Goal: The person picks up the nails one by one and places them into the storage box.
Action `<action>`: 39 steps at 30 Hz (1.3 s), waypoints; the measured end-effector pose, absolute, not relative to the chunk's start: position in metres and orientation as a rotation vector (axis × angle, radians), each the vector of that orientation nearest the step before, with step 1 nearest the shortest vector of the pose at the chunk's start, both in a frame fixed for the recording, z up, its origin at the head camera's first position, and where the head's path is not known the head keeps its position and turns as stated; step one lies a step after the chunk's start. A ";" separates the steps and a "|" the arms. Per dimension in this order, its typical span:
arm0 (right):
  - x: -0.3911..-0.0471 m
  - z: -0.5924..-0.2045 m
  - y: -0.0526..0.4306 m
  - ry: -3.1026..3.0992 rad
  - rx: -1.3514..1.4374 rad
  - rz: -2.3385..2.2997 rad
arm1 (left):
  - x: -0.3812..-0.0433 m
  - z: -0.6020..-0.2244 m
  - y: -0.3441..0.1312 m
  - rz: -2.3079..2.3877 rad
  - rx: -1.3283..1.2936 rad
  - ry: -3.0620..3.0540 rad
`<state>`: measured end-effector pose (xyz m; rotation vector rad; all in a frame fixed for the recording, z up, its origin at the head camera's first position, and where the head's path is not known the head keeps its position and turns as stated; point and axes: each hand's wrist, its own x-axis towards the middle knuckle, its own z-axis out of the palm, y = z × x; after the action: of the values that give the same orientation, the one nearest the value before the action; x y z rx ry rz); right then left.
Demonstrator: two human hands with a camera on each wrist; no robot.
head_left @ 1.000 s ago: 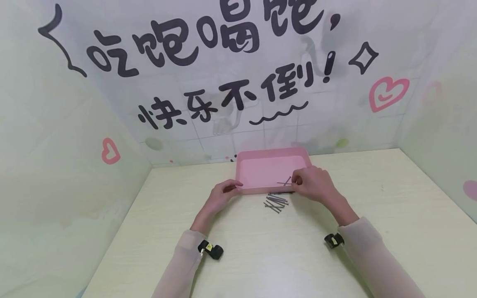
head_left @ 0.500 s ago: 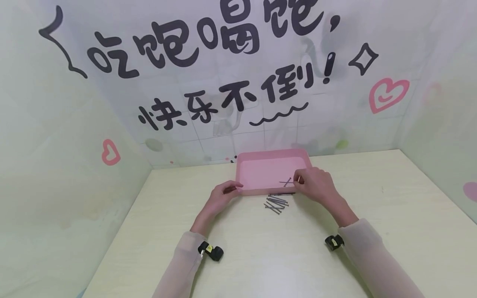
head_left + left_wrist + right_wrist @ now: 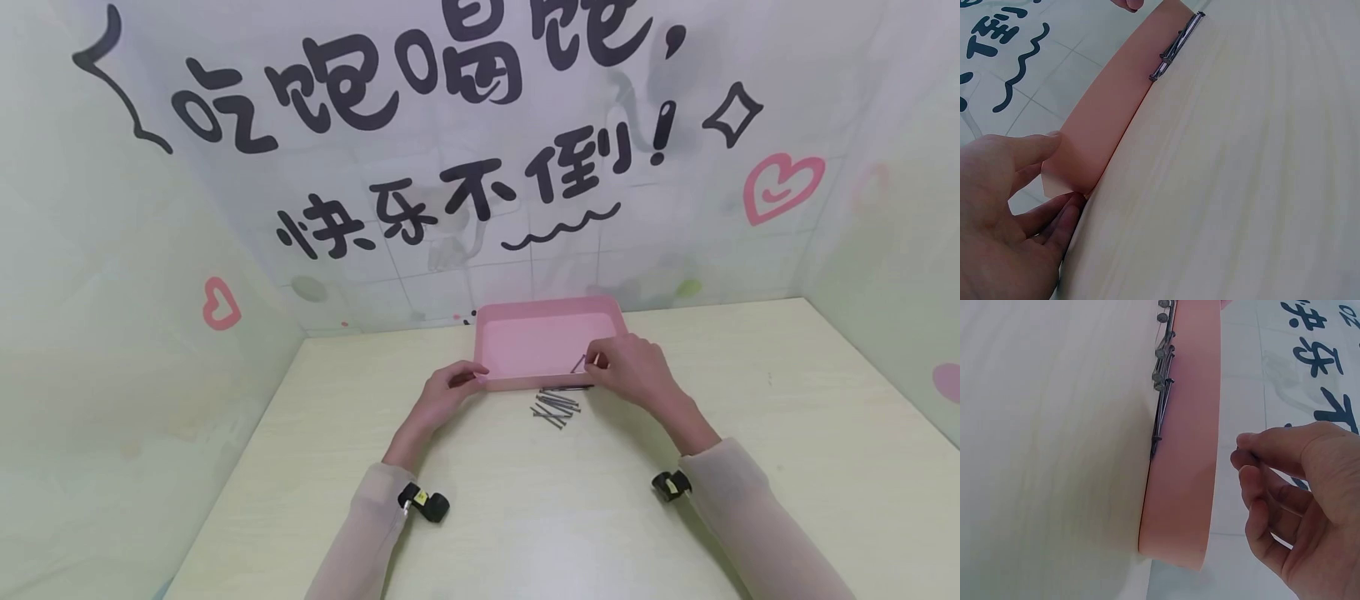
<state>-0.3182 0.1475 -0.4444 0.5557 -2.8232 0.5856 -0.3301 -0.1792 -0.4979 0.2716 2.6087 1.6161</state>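
Nails [image 3: 556,408] lie heaped at the foot of a pink tray [image 3: 525,384]

A small pink heart [image 3: 222,304] marks the wall at far left, above a pale wooden table [image 3: 517,500]. A light left sleeve [image 3: 375,512], with a black wrist camera [image 3: 425,504] at its cuff, leads up to the left hand [image 3: 448,393], which grips the tray's near left corner, thumb at the upper edge and fingers curled at the base. The shallow tray stands flat before a backdrop [image 3: 498,287] lettered in large black characters. At its near side, the grey metal nails overlap and cross, the rearmost lying along the foot of the front wall. They are well apart from the left hand but near the right hand [image 3: 630,369], to its left and on the person's side. A single nail [image 3: 577,364] shows at a slant inside the tray, just beside the right fingertips. The right hand hangs above the tray's near right corner, thumb and forefinger tips together; whether anything sits between them cannot be told. At right are a matching right sleeve [image 3: 757,508], a second camera [image 3: 671,485] and a larger heart [image 3: 783,189] with a smile.
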 end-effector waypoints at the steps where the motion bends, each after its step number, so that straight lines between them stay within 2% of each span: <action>1: -0.318 -0.443 0.146 -2.832 0.560 0.587 | -0.330 -0.498 -0.179 1.616 0.275 2.608; 16: -0.308 -0.451 0.123 -2.879 0.879 0.550 | -0.329 -0.497 -0.180 1.615 0.278 2.611; 39: -0.301 -0.457 0.110 -3.095 0.881 0.574 | -0.331 -0.498 -0.180 1.621 0.276 2.596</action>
<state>-0.3011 0.1101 -0.4572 0.8809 -3.0952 0.5738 -0.3307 -0.1801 -0.4981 0.2762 2.5960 1.6209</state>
